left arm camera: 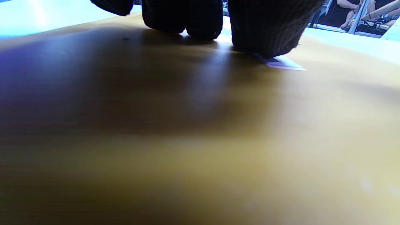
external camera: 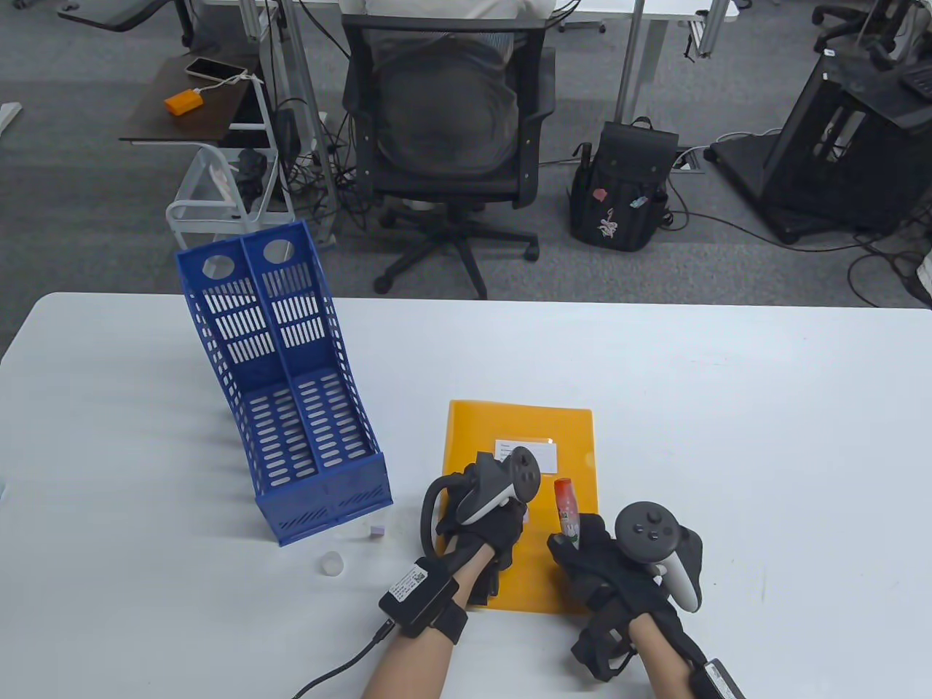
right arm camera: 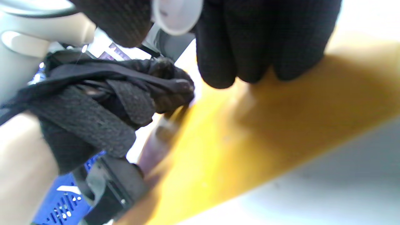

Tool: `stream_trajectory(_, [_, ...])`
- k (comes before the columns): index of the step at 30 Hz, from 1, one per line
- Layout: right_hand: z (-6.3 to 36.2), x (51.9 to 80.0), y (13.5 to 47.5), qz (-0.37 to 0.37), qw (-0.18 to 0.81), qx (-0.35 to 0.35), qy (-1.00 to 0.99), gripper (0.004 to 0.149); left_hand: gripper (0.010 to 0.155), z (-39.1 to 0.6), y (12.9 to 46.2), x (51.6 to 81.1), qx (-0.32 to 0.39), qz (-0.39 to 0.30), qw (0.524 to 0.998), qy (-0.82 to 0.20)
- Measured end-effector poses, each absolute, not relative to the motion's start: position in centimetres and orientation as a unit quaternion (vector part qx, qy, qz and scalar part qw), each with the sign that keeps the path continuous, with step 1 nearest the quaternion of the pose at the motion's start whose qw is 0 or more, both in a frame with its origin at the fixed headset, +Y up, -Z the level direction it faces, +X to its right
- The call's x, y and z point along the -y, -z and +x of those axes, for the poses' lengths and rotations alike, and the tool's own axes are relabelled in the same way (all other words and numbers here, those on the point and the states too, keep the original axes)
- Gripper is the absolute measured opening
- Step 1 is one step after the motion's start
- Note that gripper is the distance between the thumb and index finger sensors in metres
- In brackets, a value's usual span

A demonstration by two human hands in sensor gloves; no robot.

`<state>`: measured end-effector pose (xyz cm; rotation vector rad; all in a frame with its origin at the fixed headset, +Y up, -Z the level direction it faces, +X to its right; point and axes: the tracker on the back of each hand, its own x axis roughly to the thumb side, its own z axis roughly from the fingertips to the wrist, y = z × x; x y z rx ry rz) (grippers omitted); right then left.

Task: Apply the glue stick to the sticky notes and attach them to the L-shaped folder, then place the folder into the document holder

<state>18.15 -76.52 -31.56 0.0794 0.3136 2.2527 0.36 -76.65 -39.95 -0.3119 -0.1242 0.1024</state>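
Note:
A yellow L-shaped folder (external camera: 520,429) lies flat on the white table in front of me. My left hand (external camera: 502,520) presses down on it with its fingertips (left arm camera: 203,22). From under them sticks the corner of a pale purple sticky note (left arm camera: 282,64). My right hand (external camera: 582,542) grips the glue stick (external camera: 566,507) just right of the left hand, its red end pointing away over the folder. The stick's white round end (right arm camera: 176,14) shows between the right fingers. The blue document holder (external camera: 291,386) stands at the left.
A small white cap (external camera: 331,563) and a little purple pad (external camera: 376,531) lie on the table (external camera: 728,437) by the holder's front corner. The folder carries a white label (external camera: 526,453). Beyond the far table edge stand an office chair (external camera: 444,138) and a backpack (external camera: 622,189).

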Motion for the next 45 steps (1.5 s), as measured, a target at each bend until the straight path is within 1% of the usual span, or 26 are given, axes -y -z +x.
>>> stream_trajectory(3, [18.2, 76.5, 31.6, 0.032, 0.418, -0.125, -0.899, 0.063, 0.039, 0.4, 40.1, 76.6, 0.06, -0.159, 0.984, -0.048])
stream_trajectory(5, [18.2, 76.5, 31.6, 0.032, 0.419, -0.124, -0.899, 0.063, 0.041, 0.4, 40.3, 76.6, 0.059, -0.173, 0.982, -0.051])
stream_trajectory(9, [18.3, 76.5, 31.6, 0.031, 0.42, -0.124, -0.899, 0.063, 0.06, 0.2, 40.8, 76.8, 0.066, -0.201, 0.975, -0.069])
stream_trajectory(11, [18.3, 76.5, 31.6, 0.031, 0.419, -0.124, -0.899, 0.063, 0.065, 0.0, 41.0, 76.9, 0.069, -0.212, 0.972, -0.071])
stream_trajectory(15, [18.3, 76.5, 31.6, 0.031, 0.419, -0.124, -0.899, 0.063, 0.066, 0.1, 41.3, 77.4, 0.075, -0.25, 0.962, -0.078])
stream_trajectory(17, [18.3, 76.5, 31.6, 0.032, 0.418, -0.123, -0.899, 0.063, 0.065, 0.0, 41.3, 77.4, 0.073, -0.254, 0.961, -0.082])
stream_trajectory(22, [18.3, 76.5, 31.6, 0.031, 0.421, -0.124, -0.898, 0.063, 0.063, 0.1, 41.3, 77.4, 0.072, -0.251, 0.963, -0.073])
stream_trajectory(29, [18.3, 76.5, 31.6, 0.032, 0.419, -0.123, -0.899, 0.063, 0.065, 0.5, 41.3, 77.6, 0.058, -0.249, 0.965, -0.057])
stream_trajectory(36, [18.3, 76.5, 31.6, 0.032, 0.418, -0.123, -0.899, 0.063, 0.058, 0.8, 41.4, 77.6, 0.046, -0.25, 0.966, -0.038])
stream_trajectory(45, [18.3, 76.5, 31.6, 0.032, 0.418, -0.123, -0.899, 0.063, 0.058, 1.0, 41.3, 77.4, 0.037, -0.248, 0.968, -0.024])
